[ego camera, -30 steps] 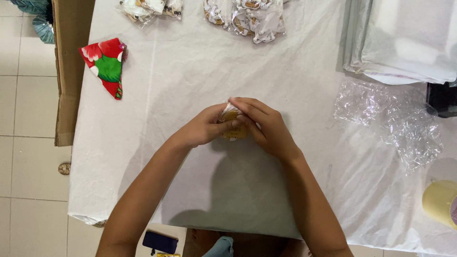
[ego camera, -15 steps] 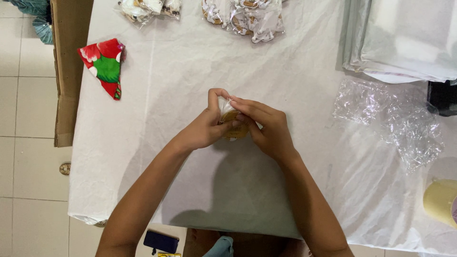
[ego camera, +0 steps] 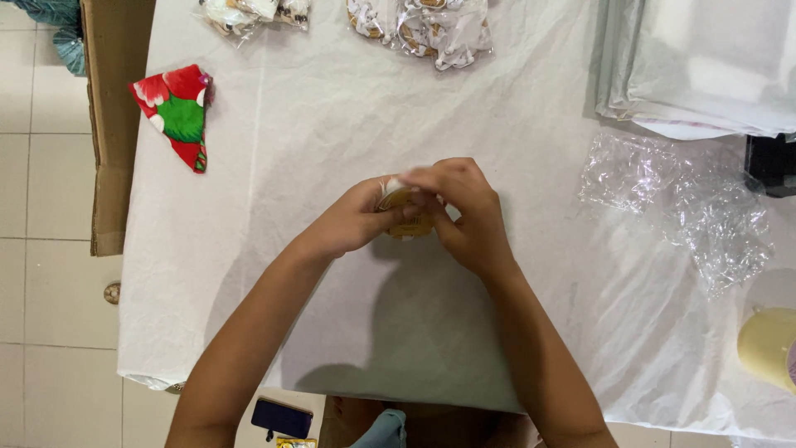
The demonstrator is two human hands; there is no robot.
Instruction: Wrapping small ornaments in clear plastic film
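- A table (ego camera: 332, 348) covered with a white cloth fills most of the view; every place below is told from it.
- A stack of folded pale sheets (ego camera: 696, 66) lies at the table's far right corner.
- A flattened cardboard panel (ego camera: 112, 124) stands on the tiled floor along the table's left edge, towards the far end.
- A crumpled piece of clear plastic film (ego camera: 688, 207) lies on the table's right part, just on the near side of the pale sheets.
- Clear bags of small pale and brown items (ego camera: 423, 25) sit at the table's far edge, about the middle, with another such bag (ego camera: 249, 12) further left along the same edge.
- A folded red and green cloth (ego camera: 178, 112) lies near the table's far left corner, well apart from the hands.
- A round pale yellow thing (ego camera: 767, 348) shows partly at the table's right edge, on the near side.
- The left hand (ego camera: 352, 220) is over the table's middle, fingers curled around the left side of a small golden-brown object (ego camera: 406, 217), gripping it.
- The right hand (ego camera: 468, 216) meets it from the right, fingertips pinching the object's top, where a bit of white wrapping shows.
- The small golden-brown object sits between both hands, above the table's middle; whether it touches the cloth cannot be told, and the fingers hide most of it.
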